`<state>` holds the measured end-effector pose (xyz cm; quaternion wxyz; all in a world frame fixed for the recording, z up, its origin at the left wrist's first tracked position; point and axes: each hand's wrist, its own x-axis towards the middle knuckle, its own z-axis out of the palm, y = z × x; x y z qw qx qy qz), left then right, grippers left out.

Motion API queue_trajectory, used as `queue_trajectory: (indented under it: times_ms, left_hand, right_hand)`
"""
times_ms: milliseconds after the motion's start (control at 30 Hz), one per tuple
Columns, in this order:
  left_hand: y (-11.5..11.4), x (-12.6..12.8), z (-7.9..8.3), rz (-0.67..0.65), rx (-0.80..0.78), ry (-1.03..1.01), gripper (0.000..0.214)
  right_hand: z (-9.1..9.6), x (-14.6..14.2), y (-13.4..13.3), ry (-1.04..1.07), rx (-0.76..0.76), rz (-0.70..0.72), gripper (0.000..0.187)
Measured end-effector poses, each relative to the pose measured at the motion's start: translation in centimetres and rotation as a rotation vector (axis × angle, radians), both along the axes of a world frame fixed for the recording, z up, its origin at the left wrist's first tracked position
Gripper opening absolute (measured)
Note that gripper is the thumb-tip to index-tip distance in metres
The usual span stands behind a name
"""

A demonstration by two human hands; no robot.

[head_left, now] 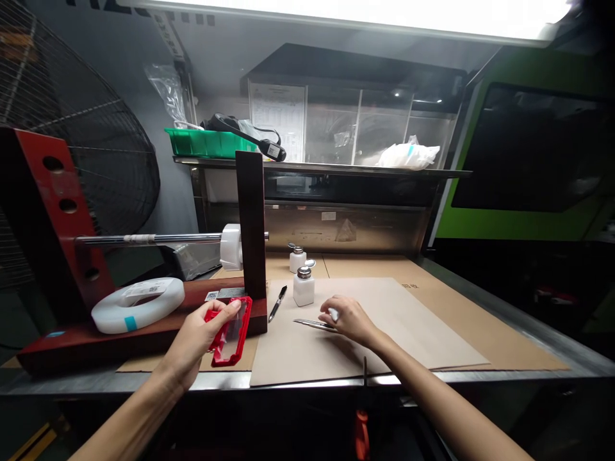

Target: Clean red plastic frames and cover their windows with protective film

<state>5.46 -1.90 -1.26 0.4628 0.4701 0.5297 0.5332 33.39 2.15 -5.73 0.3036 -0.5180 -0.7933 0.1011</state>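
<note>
L hand (202, 333) is raised just above the desk (480, 333) edge, forearm coming in from lower left, thumb on top; its grip is closed round a red frame (230, 333) w/ a clear pane, held tilted, right beside the dark red stand (144, 326). R hand (350, 318) lies palm down on the brown paper sheet (384, 320), arm stretched from lower right, fingers curled over the back end of metal tweezers (312, 324) that lie flat, tips pointing left; something small & white sits under the fingers, can't tell what. Nearby: black pen (277, 303), two white pump bottles (303, 285) just behind the tweezers, white tape roll (138, 304) on the stand base. Nothing lies btwn the hands.
</note>
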Motion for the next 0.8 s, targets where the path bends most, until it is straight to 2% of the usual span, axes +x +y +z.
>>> queue_trajectory:
  times_ms: [133,200,300,400,500,567,667,733,800]
  left_hand:
    - [-1.5,2.2,0.3,-0.157,-0.092,-0.255,0.04]
    - [-2.6,3.2,-0.1,-0.261,-0.143,-0.383,0.038]
    - [-4.5,4.2,-1.3,-0.344,-0.189,-0.529,0.035]
    - [-5.8,4.5,-2.9,-0.344,-0.235,-0.613,0.034]
    - [-6.7,4.0,-4.5,-0.308,-0.269,-0.655,0.027]
    - [-7.5,3.4,-5.6,-0.249,-0.257,-0.674,0.023]
    - [-9.6,2.3,-7.1,-0.071,-0.207,-0.678,0.024]
    - [-11.8,1.9,-7.9,0.06,-0.187,-0.659,0.032]
    - [-14.4,1.6,-8.4,0.177,-0.175,-0.611,0.04]
  right_hand:
    - [2.0,-2.9,-2.7,0.214,-0.105,0.142,0.026]
    - [2.6,-4.7,-4.1,0.461,-0.244,0.26,0.033]
    - [2.7,-6.9,-5.4,0.796,-0.425,0.467,0.036]
    - [2.2,-8.0,-6.1,0.819,-0.443,0.56,0.034]
    - [1.5,-8.5,-6.8,0.781,-0.424,0.601,0.029]
    - [1.0,-8.6,-7.3,0.81,-0.462,0.597,0.03]
    - [-0.1,-9.0,-8.3,0.886,-0.556,0.492,0.034]
    - [-0.9,-9.6,-9.0,0.876,-0.599,0.418,0.036]
    - [-1.9,-10.8,-10.0,0.819,-0.637,0.4,0.036]
